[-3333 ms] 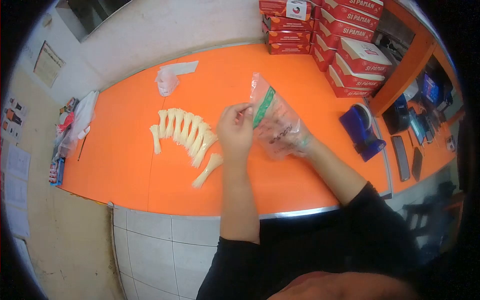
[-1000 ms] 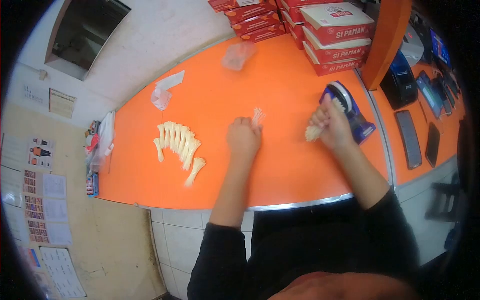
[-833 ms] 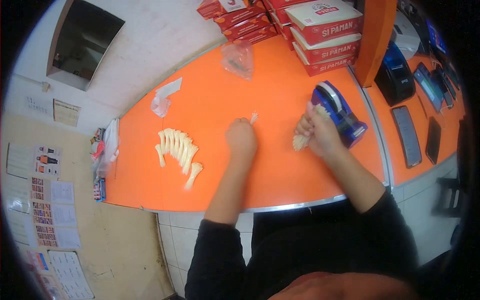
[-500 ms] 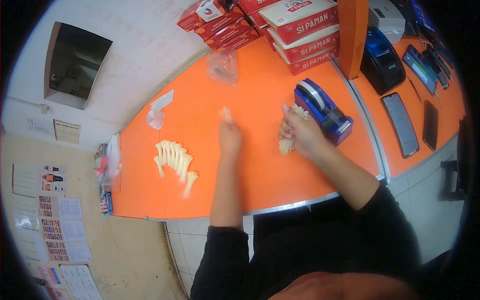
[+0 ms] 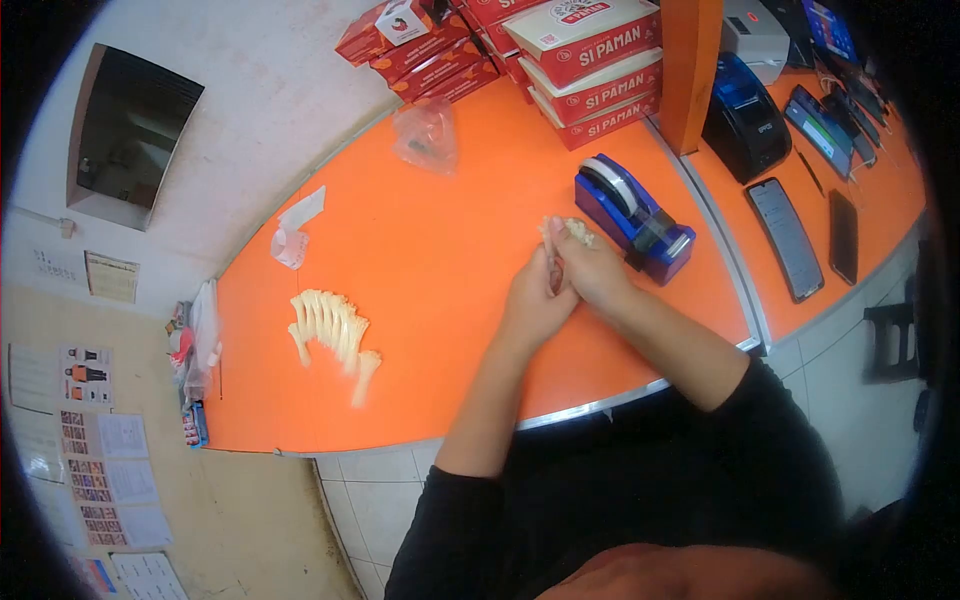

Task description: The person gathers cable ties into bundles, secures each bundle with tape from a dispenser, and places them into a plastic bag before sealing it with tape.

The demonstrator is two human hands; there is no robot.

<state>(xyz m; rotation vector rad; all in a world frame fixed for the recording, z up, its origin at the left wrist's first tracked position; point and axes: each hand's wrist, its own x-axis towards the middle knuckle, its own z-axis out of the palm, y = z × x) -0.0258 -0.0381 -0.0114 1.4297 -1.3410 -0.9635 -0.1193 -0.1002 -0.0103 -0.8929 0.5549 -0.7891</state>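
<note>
My right hand (image 5: 595,270) is closed around a bundle of pale, cream-coloured pieces (image 5: 578,232) whose knobbly ends stick out at the top. Pressed against it from the left is my left hand (image 5: 538,295), its fingers curled at the bundle; what they pinch is too small to make out. A curved row of similar pale bundles (image 5: 335,325) lies on the orange table (image 5: 430,260) to the left, with one bundle (image 5: 368,375) at its lower end. The blue tape dispenser (image 5: 640,225) stands just right of my right hand.
Red and white boxes (image 5: 600,95) are stacked at the back beside an orange post (image 5: 690,80). A clear plastic bag (image 5: 428,138) and white paper (image 5: 290,248) lie further left. On the right are a black printer (image 5: 748,125) and phones (image 5: 787,235).
My left hand has moved right, from mid-table with a small pale piece, to meet my right hand. The camera view has shifted slightly.
</note>
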